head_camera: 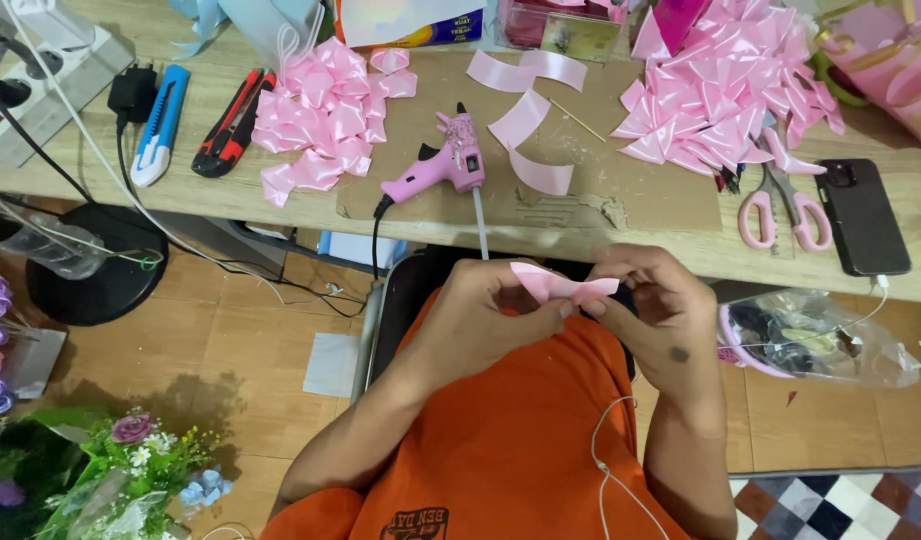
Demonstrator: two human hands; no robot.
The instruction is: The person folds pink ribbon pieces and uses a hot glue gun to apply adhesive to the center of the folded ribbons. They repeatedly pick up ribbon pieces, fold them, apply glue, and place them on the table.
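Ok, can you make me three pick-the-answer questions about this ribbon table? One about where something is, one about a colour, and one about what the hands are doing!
1. Where is the glue gun?
A. On the brown card on the table
B. On the floor
C. In the person's lap

2. What colour are the handles of the scissors?
A. Blue
B. Pink
C. Black

3. What are the left hand and right hand doing?
A. Resting flat on the table
B. Holding the phone
C. Both pinching a folded pink ribbon piece

Answers:
1. A, it lies on the card between the two ribbon heaps.
2. B, both loops are pink.
3. C, fingers of both hands meet on the ribbon, held above the lap.
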